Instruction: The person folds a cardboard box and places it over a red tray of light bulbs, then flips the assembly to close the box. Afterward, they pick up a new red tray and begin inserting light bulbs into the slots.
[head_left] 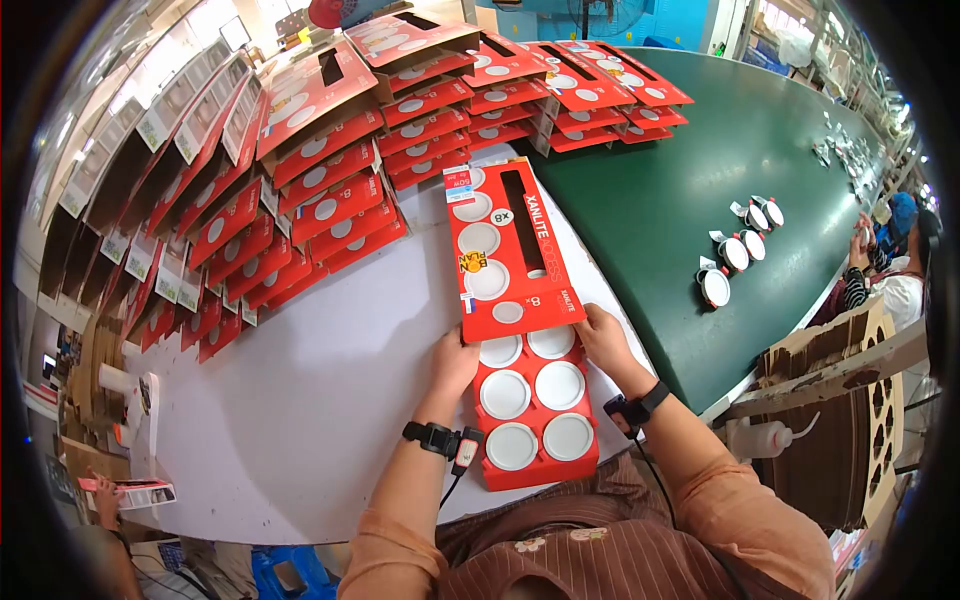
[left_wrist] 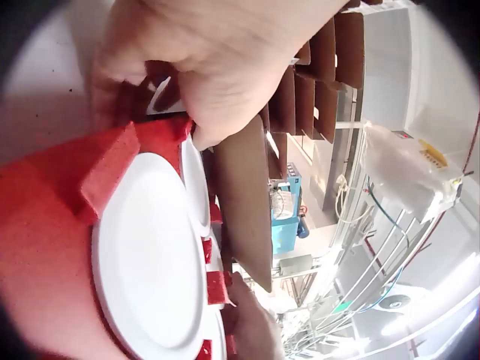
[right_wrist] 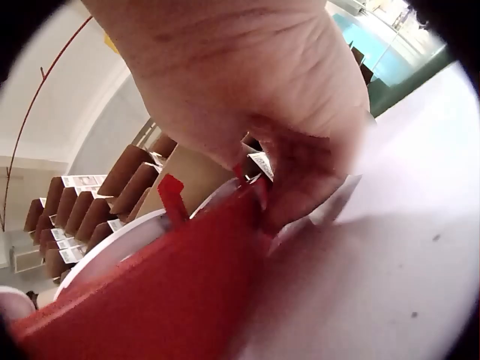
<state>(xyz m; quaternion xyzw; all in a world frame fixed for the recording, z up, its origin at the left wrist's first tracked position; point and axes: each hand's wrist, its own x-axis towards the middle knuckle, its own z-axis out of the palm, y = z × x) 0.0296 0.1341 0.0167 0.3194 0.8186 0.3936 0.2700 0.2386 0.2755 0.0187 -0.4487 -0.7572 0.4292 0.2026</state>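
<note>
A red printed carton (head_left: 520,300) lies in front of me over the far end of a red tray (head_left: 540,475), its brown inner face (left_wrist: 244,202) raised in the left wrist view. White round lights (head_left: 512,446) sit in two rows along the tray. My left hand (head_left: 456,362) grips the carton's near left corner, its thumb close by the tray's rim. At the opposite corner my right hand (head_left: 608,345) holds the carton with curled fingers, beside the tray's side wall (right_wrist: 172,277). Part of the tray is hidden under the carton.
Stacked red cartons (head_left: 330,200) fill the table's far and left sides. Several round lights (head_left: 714,288) lie on the green table (head_left: 620,200) to the right. Brown cardboard dividers (head_left: 830,420) and a squeeze bottle (head_left: 768,440) stand at right. Other people's hands (head_left: 106,500) show at the edges.
</note>
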